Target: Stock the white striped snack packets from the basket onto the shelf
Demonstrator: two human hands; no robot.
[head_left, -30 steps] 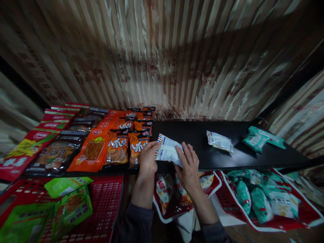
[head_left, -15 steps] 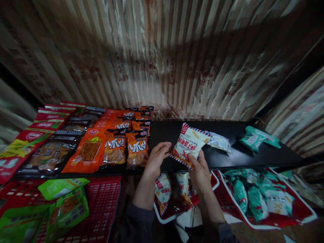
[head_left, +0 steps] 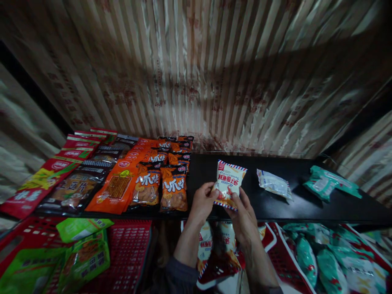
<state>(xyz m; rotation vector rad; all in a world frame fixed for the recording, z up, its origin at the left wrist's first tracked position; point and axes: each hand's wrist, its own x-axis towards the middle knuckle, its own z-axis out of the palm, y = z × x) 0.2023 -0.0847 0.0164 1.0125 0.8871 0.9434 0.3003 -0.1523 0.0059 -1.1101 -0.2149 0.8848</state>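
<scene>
Between both my hands is a white snack bag (head_left: 229, 178) with red lettering and striped red-and-blue edges, tilted up over the black shelf (head_left: 202, 167). My left hand (head_left: 203, 201) pinches its lower left side. On the lower right, my right hand (head_left: 244, 212) grips it with the thumb on the front. To the left stand orange snack bags (head_left: 174, 190) in rows. Right of my hands lies another white snack bag (head_left: 274, 183) on its side. Below the shelf, a basket (head_left: 214, 281) holds more of the white bags, partly hidden by my forearms.
Red and black snack packs fill the shelf's left end. Teal snack bags (head_left: 330, 183) lie at its right. Below are a red basket (head_left: 128, 249) with green packs (head_left: 84, 257) and another basket (head_left: 283, 249) of teal bags. A striped curtain (head_left: 196, 81) hangs behind.
The white bag has been turned so its print is now upright, and my left hand, apart from it before, now grips it. The view has shifted, with shelf items appearing further right.
</scene>
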